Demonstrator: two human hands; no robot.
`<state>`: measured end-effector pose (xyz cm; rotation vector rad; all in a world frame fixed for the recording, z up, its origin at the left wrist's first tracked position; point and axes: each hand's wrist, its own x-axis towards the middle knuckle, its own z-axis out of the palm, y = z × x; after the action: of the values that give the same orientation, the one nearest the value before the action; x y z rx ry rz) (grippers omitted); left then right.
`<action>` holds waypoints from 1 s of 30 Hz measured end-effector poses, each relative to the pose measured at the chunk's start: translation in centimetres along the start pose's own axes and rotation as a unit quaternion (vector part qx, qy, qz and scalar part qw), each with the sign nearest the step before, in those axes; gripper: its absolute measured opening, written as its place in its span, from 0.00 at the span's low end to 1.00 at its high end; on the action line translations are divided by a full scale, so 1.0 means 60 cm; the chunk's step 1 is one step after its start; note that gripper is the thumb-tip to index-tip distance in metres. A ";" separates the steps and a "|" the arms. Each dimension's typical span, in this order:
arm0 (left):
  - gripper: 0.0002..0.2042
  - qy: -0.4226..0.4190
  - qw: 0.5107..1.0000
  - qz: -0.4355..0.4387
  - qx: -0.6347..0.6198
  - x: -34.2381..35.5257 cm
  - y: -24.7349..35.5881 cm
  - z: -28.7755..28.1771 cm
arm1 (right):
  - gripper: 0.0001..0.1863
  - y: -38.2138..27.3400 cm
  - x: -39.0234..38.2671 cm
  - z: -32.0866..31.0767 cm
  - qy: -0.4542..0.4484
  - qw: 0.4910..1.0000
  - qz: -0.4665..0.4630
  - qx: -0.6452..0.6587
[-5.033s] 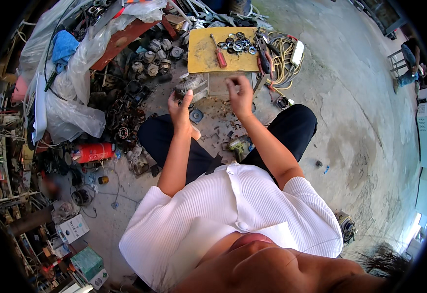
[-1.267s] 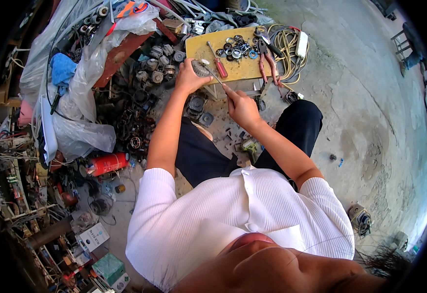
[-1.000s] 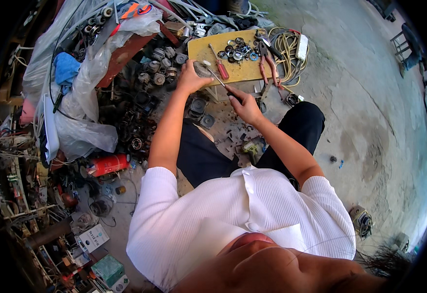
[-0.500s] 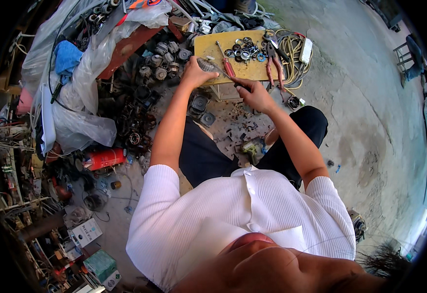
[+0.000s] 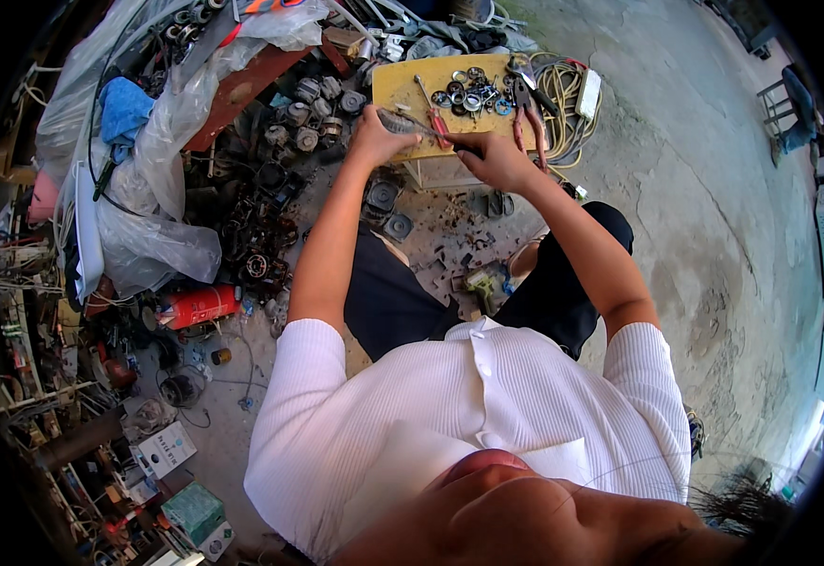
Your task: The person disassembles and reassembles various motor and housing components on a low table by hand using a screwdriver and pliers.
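Note:
My left hand (image 5: 376,143) is closed round a grey, ridged metal part (image 5: 397,124) at the near left corner of a small yellow table (image 5: 393,85). Opposite it, my right hand (image 5: 495,162) grips a thin tool with a dark shaft, which points toward the metal part. The fingers hide most of the tool, so its kind does not show. Just beyond the hands, a screwdriver (image 5: 439,124) with a red handle lies on the tabletop. Several small rings and round parts (image 5: 473,101) lie farther back, with red-handled pliers (image 5: 530,123) at the right edge.
A coiled cable (image 5: 570,141) and a white power strip (image 5: 588,94) lie right of the table. Used motor parts (image 5: 308,113) are heaped on the left, near clear plastic sheeting (image 5: 162,189). On the floor between my legs sits a greenish power tool (image 5: 481,286); a red cylinder (image 5: 199,307) lies left.
My right hand has moved slightly up toward the table, its elbow swinging outward, and the tool's dark handle is now hidden. My left hand keeps hold of the metal part.

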<state>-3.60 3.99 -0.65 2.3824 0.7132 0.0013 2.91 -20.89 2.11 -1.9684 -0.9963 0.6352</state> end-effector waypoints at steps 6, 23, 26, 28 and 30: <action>0.52 0.015 1.000 0.001 -0.007 0.001 -0.003 0.002 | 0.18 -0.014 -0.013 0.005 0.061 0.987 -0.065 -0.134; 0.53 -0.009 1.000 0.000 -0.011 0.003 -0.002 -0.001 | 0.19 -0.023 0.017 0.006 0.023 0.999 0.044 0.019; 0.53 -0.002 1.000 -0.007 -0.009 0.004 -0.005 0.001 | 0.18 -0.025 0.021 0.050 0.118 0.991 -0.022 -0.058; 0.53 -0.002 1.000 -0.012 -0.011 0.007 -0.011 0.003 | 0.19 -0.032 0.012 0.063 0.126 0.987 -0.015 -0.098; 0.52 0.012 1.000 -0.014 0.014 -0.006 0.015 -0.003 | 0.20 -0.031 0.006 0.073 0.138 0.978 -0.013 -0.155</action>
<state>-3.50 3.33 0.07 2.4037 0.7620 0.0091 -0.81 -17.97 1.30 -2.2351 -0.9883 0.1885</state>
